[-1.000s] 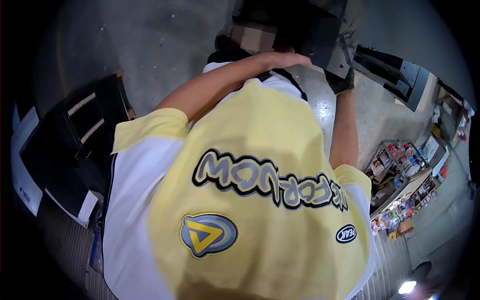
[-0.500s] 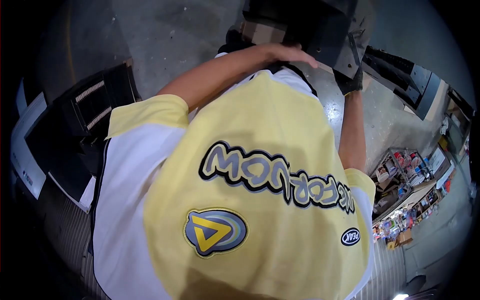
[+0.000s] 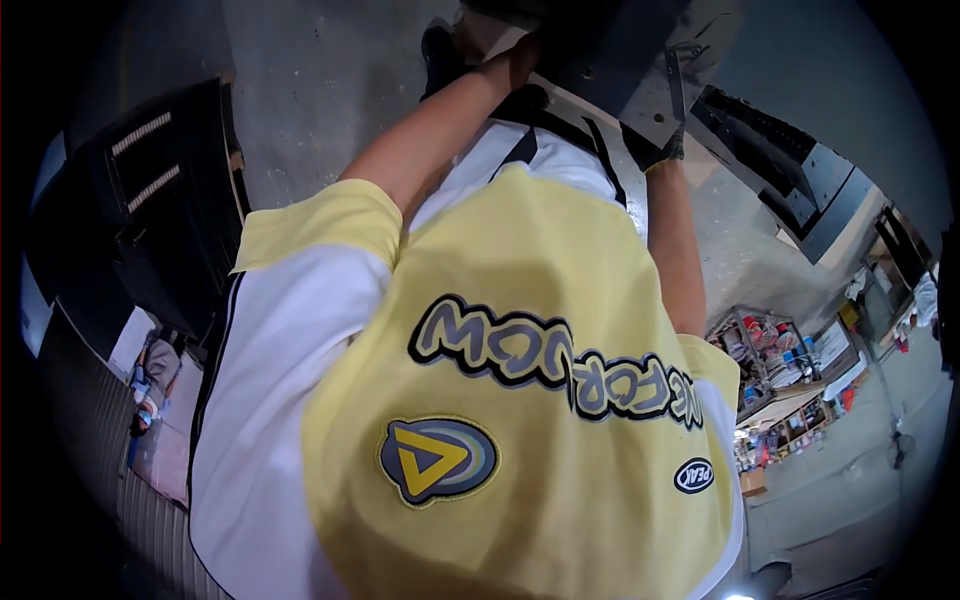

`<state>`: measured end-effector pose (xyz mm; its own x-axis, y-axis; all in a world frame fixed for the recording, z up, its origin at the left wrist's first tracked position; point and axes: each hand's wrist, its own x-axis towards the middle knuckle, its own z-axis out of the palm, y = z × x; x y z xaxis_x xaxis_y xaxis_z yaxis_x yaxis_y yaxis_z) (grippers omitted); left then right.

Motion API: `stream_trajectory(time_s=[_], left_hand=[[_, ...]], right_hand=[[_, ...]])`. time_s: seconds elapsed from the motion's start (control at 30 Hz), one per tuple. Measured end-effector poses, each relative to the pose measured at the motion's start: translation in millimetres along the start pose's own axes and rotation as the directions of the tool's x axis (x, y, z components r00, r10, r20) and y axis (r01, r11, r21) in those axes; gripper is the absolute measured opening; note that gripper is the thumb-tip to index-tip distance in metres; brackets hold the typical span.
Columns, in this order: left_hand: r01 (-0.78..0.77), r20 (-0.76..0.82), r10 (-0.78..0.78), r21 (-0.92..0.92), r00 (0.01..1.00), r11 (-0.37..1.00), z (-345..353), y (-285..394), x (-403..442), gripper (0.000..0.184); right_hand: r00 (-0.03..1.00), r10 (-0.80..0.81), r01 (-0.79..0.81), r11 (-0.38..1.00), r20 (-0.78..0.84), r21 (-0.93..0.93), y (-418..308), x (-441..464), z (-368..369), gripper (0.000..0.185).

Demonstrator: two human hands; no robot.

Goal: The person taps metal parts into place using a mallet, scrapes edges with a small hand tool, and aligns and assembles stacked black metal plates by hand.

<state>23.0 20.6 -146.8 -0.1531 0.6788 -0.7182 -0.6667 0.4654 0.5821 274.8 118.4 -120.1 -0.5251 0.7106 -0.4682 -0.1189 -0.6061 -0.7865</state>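
A large black metal panel (image 3: 600, 60) with small holes stands in front of my legs, its upper part cut off by the frame's top. My left hand (image 3: 522, 60) reaches to the panel's near left side. It lies in deep shadow, and its fingers are hidden. On the other side, my right hand (image 3: 652, 148) wears a dark glove with a yellow cuff and is closed around the panel's lower right corner. Just above that hand, a narrow metal strip (image 3: 675, 88) runs along the panel's edge.
Black metal parts (image 3: 770, 150) lie on the floor to the right. A dark cabinet-like unit with slotted vents (image 3: 150, 160) stands at left. Farther right is a cart (image 3: 765, 360) full of small goods. A person (image 3: 155, 385) shows at lower left.
My left hand has moved from in front of my waist, fingers outstretched, up to the panel's side. My right hand stays at the panel's corner. The whole view has shifted somewhat.
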Motion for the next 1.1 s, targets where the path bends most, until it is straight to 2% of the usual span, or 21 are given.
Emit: stream_trajectory(time_s=[0.03,0.07,0.1,0.13,0.43,0.7,0.73,0.83,0.9,1.1], left_hand=[[-0.001,0.026,0.003,-0.056,1.000,0.998,1.3,-4.2,4.3,0.050],[0.001,0.044,0.004,-0.097,0.999,0.995,1.7,-8.0,7.4,0.050],[0.002,0.061,0.006,-0.129,0.998,0.992,2.7,-11.2,10.3,0.050],[0.003,0.077,0.009,-0.164,0.997,0.986,5.1,-14.4,14.3,0.050],[0.080,0.215,-0.010,-0.319,0.977,0.944,-10.2,-25.2,35.1,0.049],[0.179,0.433,-0.008,-0.356,0.901,0.917,-38.6,-38.1,61.3,0.049],[0.203,0.421,-0.023,-0.387,0.907,0.899,-39.1,-38.2,64.0,0.048],[0.147,0.140,-0.100,-0.379,0.985,0.914,-27.5,-31.6,52.7,0.047],[0.136,0.184,-0.071,-0.374,0.980,0.917,-20.3,-27.0,41.9,0.046],[0.159,0.177,-0.108,-0.309,0.978,0.938,-16.7,-12.7,28.9,0.047]], right_hand=[[0.998,-0.062,0.054,0.972,-0.030,-0.231,4.4,2.8,3.8,0.042],[0.992,0.068,-0.057,0.992,-0.104,0.111,-17.3,-3.1,34.9,0.045],[0.967,0.214,-0.132,0.884,-0.137,0.448,-27.4,-7.8,49.3,0.047],[0.979,0.200,-0.181,0.813,0.027,0.553,-17.9,-4.7,32.9,0.049],[0.966,0.248,-0.160,0.803,-0.077,0.574,-3.5,14.8,29.5,0.049],[0.958,0.252,-0.132,0.810,-0.136,0.571,1.5,17.4,23.6,0.049],[0.957,0.253,-0.131,0.810,-0.139,0.572,1.6,18.5,23.0,0.049],[0.954,0.254,-0.122,0.811,-0.157,0.572,3.6,21.4,20.2,0.049],[0.951,0.258,-0.118,0.811,-0.169,0.573,6.6,22.0,17.5,0.049],[0.944,0.265,-0.111,0.813,-0.194,0.572,6.0,16.0,21.7,0.049]])
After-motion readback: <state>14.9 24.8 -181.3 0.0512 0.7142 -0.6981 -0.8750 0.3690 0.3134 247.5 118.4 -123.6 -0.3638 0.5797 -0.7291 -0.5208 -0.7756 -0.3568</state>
